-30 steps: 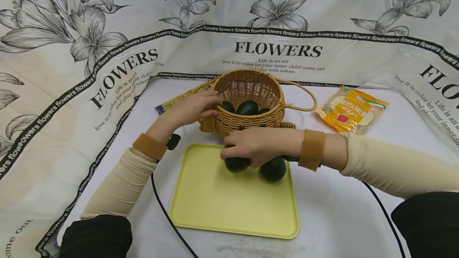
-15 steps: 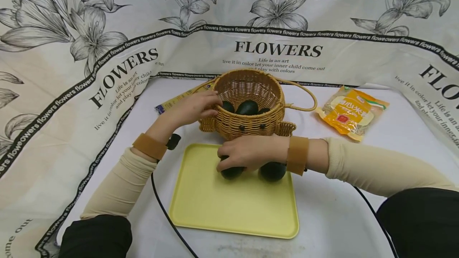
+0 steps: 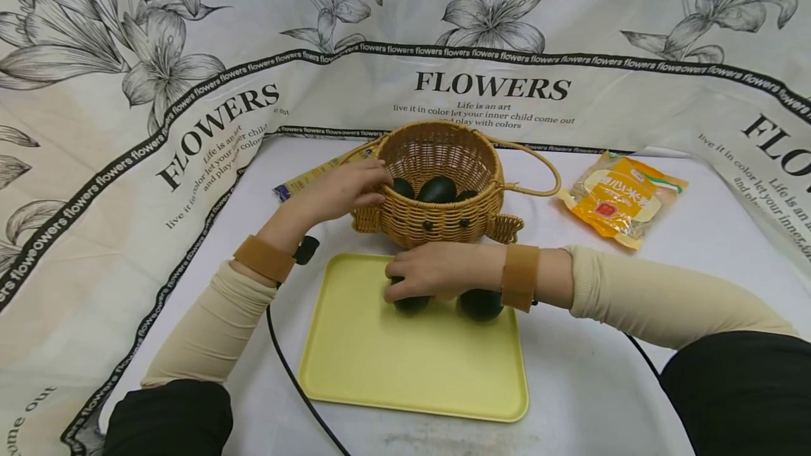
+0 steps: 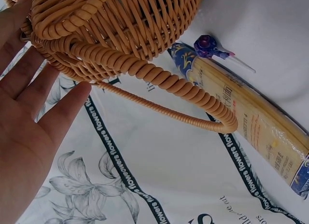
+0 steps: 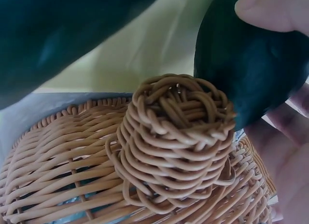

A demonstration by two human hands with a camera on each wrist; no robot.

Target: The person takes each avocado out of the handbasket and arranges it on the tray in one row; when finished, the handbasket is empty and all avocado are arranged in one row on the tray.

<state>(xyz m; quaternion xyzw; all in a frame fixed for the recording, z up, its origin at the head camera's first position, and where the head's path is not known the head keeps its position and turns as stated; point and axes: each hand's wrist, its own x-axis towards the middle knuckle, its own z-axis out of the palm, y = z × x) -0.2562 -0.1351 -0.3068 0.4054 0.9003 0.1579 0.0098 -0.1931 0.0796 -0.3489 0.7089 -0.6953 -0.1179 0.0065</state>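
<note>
My left hand [image 3: 351, 190] holds the near left rim of a wicker basket [image 3: 437, 220]. In the left wrist view its fingers reach to the rim beside the looped handle [image 4: 178, 86]; some fingertips are hidden. Several dark green avocados [image 3: 437, 190] lie in the basket. Over the back of the yellow tray [image 3: 405, 371], my right hand [image 3: 437, 273] grips an avocado [image 3: 412, 303]; in the right wrist view the thumb lies on this avocado [image 5: 246, 64], fingers beneath. Another avocado [image 3: 480, 305] sits on the tray just to its right, partly covered by the wrist.
Behind my left hand lies a long pack of spaghetti [image 4: 241, 108], with a wrapped lollipop [image 4: 207, 46] beside it. An orange-and-clear food packet [image 3: 621, 199] is at the right. A flower-printed cloth [image 3: 494, 93] rises behind. Black cables trail from both wrists.
My right hand has come nearer and slightly left with its avocado, lowering from before the basket onto the tray, and is almost still now. The left hand has kept its place on the rim.
</note>
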